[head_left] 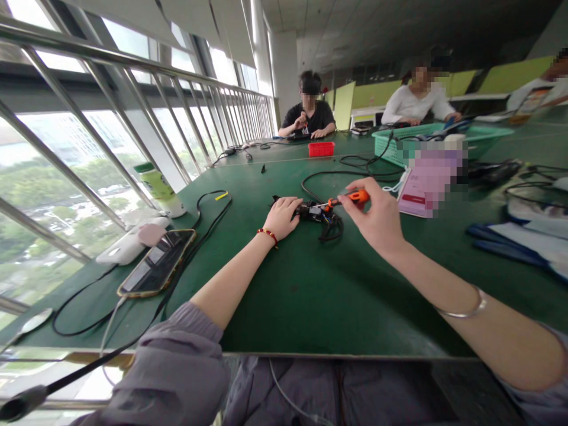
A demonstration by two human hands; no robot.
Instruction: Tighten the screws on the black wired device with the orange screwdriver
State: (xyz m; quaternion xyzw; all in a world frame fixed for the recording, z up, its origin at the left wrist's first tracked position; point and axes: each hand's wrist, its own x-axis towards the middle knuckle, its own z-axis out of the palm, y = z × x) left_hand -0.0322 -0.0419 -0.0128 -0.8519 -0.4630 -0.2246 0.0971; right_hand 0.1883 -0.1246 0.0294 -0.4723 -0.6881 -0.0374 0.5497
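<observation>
In the head view my right hand (pixel 377 216) grips an orange-handled screwdriver (pixel 358 196), its shaft pointing left. The tip is over or against a small black device with loose wires (pixel 316 213); I cannot tell whether it touches a screw. My left hand (pixel 284 216) lies over the left end of that device, fingers curled on it, holding it against the green table (pixel 284 296). A dark cable bundle (pixel 332 229) loops out at the device's near right side. The part beneath my left fingers is hidden.
At left lie a phone (pixel 157 263), a white case-like object (pixel 131 244), a green-white bottle (pixel 160 190) and cables. Further off stand a red bin (pixel 321 149), a green basket (pixel 390 145) and a propped pink screen (pixel 428 186). Other people sit across the table.
</observation>
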